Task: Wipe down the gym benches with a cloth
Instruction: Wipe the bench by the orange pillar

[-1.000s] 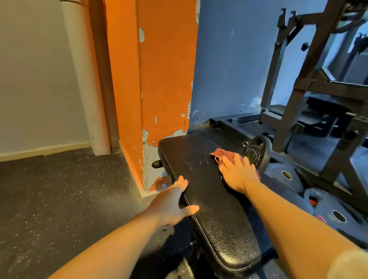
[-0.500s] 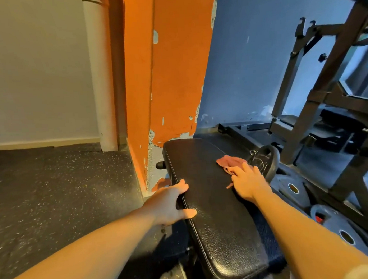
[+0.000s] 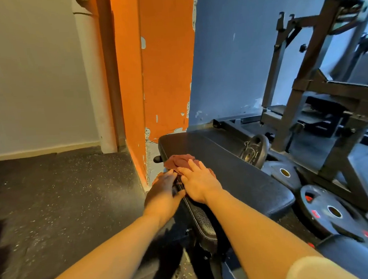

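A black padded gym bench point(image 3: 231, 168) runs from the orange pillar toward me. A crumpled reddish-pink cloth point(image 3: 178, 162) lies near the bench's left edge. My right hand point(image 3: 198, 182) presses flat on the cloth with fingers spread. My left hand point(image 3: 164, 192) rests on the bench's left edge beside it, fingers straight, thumb on the pad. Part of the cloth is hidden under my right palm.
An orange pillar point(image 3: 163, 75) with chipped paint stands at the bench's far end. Weight plates point(image 3: 327, 210) lie on the floor to the right, one small plate point(image 3: 253, 150) leaning upright. A steel rack point(image 3: 305, 83) stands behind them. Dark speckled rubber floor point(image 3: 62, 191) lies left.
My right hand has slid the cloth from the bench's right side across to its left edge, close to my left hand. The camera has moved closer.
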Tool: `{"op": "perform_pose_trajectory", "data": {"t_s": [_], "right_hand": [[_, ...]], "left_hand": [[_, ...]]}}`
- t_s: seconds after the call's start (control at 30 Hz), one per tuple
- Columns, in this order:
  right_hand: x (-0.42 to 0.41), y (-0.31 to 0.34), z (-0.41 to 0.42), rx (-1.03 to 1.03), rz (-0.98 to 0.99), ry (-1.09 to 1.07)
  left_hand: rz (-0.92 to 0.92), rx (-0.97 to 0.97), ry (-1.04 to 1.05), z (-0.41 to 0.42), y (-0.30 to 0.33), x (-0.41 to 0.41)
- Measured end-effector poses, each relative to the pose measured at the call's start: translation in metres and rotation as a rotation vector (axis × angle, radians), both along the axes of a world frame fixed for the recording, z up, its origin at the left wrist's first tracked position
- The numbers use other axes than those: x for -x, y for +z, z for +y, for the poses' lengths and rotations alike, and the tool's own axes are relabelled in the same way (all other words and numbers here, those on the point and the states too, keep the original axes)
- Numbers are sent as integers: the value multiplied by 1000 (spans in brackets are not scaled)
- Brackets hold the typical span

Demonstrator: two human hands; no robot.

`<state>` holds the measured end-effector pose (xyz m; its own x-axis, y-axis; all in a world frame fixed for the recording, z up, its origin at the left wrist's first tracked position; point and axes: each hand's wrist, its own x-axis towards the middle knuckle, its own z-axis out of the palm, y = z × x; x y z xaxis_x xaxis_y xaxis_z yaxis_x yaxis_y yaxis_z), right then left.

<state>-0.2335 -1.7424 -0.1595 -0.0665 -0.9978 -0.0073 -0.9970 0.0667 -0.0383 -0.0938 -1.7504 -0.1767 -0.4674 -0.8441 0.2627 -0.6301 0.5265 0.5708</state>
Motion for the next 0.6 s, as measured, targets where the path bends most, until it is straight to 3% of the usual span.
{"op": "perform_pose_trajectory", "data": {"t_s": [0.13, 0.23, 0.33, 0.47, 0.6], "right_hand": [[50, 1, 50, 118, -157, -61], [77, 4, 86, 120, -125, -177], [48, 10, 103, 68, -59, -289], [-6, 10, 143, 115, -154, -77], [31, -1, 179, 72, -177, 61]], "left_hand": [[176, -1, -5, 38, 3, -11], [204, -7, -93, 62, 9, -26], [156, -67, -177, 82, 13, -31], [-21, 36, -156, 101, 8, -21], [-11, 31, -120, 105, 5, -18]]}}
